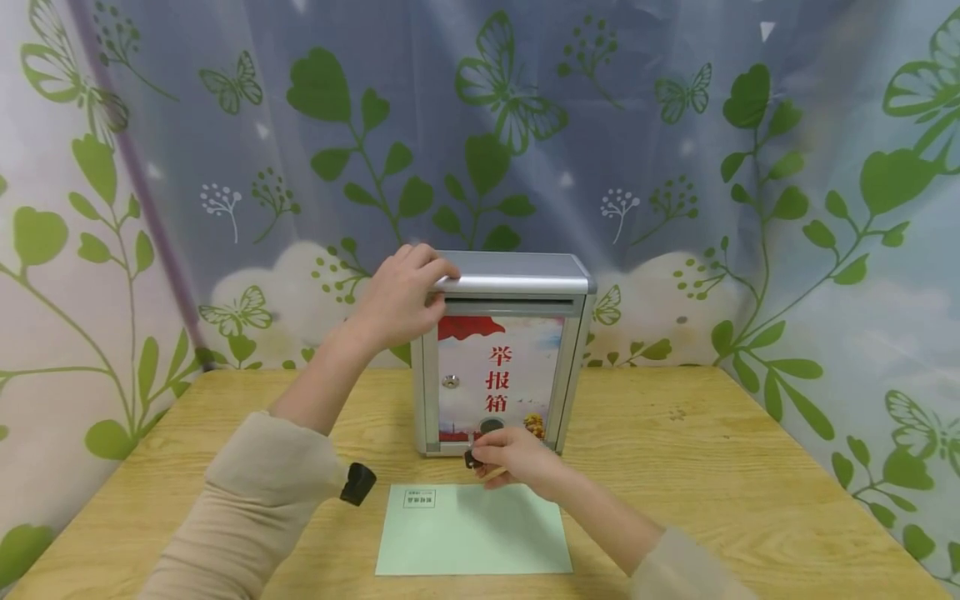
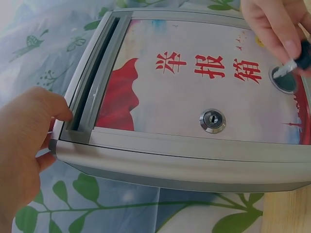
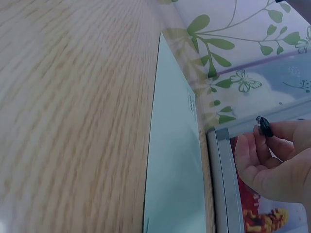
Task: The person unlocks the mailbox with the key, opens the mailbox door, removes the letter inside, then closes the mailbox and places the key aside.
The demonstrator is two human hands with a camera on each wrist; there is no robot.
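Note:
A silver metal letter box (image 1: 576,350) with red characters on its front stands upright on the table. My left hand (image 1: 401,296) grips its top left corner, with the thumb by the slot (image 2: 93,77) in the left wrist view. Between the thumb and fingers of my right hand (image 1: 517,458) is a small key (image 2: 286,68) with a black head. Its metal blade overlaps the dark round window low on the box front. The keyhole of the round lock (image 2: 212,120) has nothing in it. In the right wrist view, the key's black head (image 3: 264,126) shows at my fingertips.
A pale green envelope (image 1: 472,533) lies flat on the wooden table (image 1: 660,483) in front of the box. Behind the table hangs a curtain (image 1: 645,167) with green leaves and butterflies. A black wrist mount (image 1: 358,483) sticks out from my left sleeve.

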